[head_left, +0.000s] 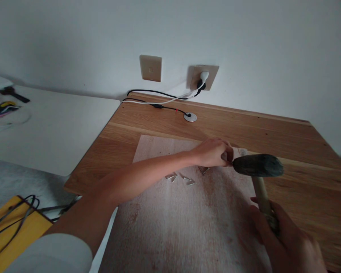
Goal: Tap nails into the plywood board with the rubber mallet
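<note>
My right hand (284, 239) is closed round the wooden handle of a hammer (258, 166), whose dark head hangs just above a pale plywood board (187, 223). My left hand (213, 152) reaches across the board with its fingers pinched together right beside the hammer head; whatever they pinch is too small to make out. Several loose nails (182, 177) lie on the board just below that hand.
The board lies on a wooden desk (301, 151) against a white wall with a socket (202, 77) and cables (159, 101). A white table (51, 125) with small tools stands at the left. A yellow object with black cords (14, 223) is at the lower left.
</note>
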The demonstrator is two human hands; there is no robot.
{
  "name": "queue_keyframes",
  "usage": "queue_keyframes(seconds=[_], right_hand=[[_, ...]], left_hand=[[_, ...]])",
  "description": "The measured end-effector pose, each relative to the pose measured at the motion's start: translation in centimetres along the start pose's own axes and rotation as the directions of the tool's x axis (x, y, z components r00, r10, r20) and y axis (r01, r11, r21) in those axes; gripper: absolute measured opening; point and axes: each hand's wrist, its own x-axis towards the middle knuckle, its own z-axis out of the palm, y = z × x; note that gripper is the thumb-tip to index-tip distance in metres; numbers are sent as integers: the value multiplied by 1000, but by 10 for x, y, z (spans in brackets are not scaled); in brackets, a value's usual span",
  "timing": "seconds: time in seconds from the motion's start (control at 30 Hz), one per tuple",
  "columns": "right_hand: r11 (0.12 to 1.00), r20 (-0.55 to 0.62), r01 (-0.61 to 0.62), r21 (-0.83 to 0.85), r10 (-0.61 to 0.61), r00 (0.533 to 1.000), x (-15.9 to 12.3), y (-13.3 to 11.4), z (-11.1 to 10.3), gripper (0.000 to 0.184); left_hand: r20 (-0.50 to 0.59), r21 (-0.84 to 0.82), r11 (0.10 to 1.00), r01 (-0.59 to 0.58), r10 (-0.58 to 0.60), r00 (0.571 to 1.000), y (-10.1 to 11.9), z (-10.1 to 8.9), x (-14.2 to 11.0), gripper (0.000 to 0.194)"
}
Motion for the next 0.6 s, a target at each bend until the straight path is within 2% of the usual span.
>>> queue_keyframes(seconds=[0.2,0.37,0.5,0.6], right_hand=[[1000,0,-19,-5,19,1000,-3,-7,1,49],[999,-56,-49,1,49,997,-5,-12,1,48],[999,21,-49,15,49,999,-2,-6,0,52],[999,15,-29,26,29,999,-3,-6,1,51]], left_hand=[[10,-22,1000,15,-15,1000,1,-1,0,4],[16,-55,998,24,-23,1000,1,-3,1,5],[18,-66,998,16,-15,1000,-1,-2,1,6],[18,-59,998,16,-15,1000,-2,-1,1,8]])
